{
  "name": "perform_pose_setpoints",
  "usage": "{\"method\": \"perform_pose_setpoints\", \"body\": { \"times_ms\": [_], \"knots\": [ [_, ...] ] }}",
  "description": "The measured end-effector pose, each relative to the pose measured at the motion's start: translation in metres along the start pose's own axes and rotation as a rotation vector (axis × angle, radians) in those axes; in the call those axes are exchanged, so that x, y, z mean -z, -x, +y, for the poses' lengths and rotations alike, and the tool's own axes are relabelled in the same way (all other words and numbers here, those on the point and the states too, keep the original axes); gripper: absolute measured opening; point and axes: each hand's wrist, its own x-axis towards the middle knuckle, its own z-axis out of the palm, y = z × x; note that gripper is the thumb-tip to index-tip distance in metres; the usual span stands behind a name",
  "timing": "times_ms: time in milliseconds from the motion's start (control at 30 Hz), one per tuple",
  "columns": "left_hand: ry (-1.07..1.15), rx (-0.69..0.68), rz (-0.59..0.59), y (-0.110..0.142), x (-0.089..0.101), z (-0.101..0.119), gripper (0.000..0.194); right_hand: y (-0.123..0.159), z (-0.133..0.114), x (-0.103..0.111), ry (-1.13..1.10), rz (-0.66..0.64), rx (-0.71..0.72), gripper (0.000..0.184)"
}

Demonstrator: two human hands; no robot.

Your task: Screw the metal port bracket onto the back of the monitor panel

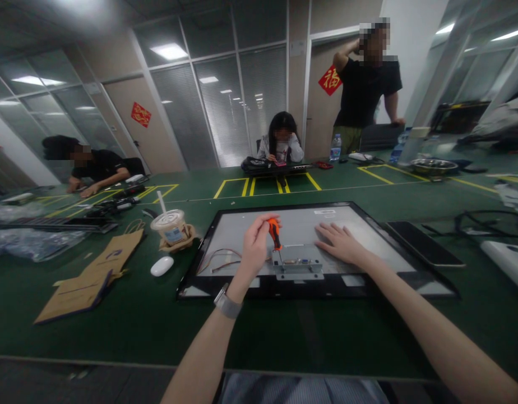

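Two bare hands are over a big flat grey metal-backed panel with a black frame, which lies on the green tabletop right in front of the person. The left hand has its fingers closed around an orange-and-black-handled screwdriver, held pretty much upright with the shaft pointing down at the left end of a silvery metal bracket with port sockets. Can't really tell if the tip sits in a screw. That bracket is on the near part of the panel, roughly mid-width, with some thin coloured wires running loose to its left. The right hand is just lying flat and open, fingers spread, on the panel's grey back, holding nothing. There's a silver watch with a mesh-looking band on the left wrist. Off to the left are a white computer mouse, a clear lidded drink cup with a straw and a flattened brown paper bag; a flat black slab-shaped device lies near the panel's right edge.
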Motion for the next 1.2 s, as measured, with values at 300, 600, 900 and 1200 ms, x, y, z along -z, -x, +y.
{"method": "perform_pose_setpoints", "body": {
  "times_ms": [300, 600, 900, 1200],
  "knots": [
    [-0.192, -0.122, 0.101, 0.0021, -0.0017, -0.0051, 0.013, 0.0015, -0.0045, 0.0068, -0.018, -0.023, -0.003, 0.071],
    [-0.218, -0.157, 0.052, 0.0035, -0.0023, -0.0038, 0.016, -0.0006, -0.0016, 0.0047, -0.02, -0.043, 0.0, 0.074],
    [-0.105, -0.123, -0.033, 0.006, -0.0037, 0.0004, 0.03, -0.0017, 0.0007, 0.0032, -0.014, -0.047, 0.004, 0.077],
    [-0.205, -0.202, 0.02, 0.0036, -0.0015, 0.0021, 0.021, -0.0011, 0.0, 0.0036, -0.011, -0.052, 0.001, 0.079]
  ]
}}
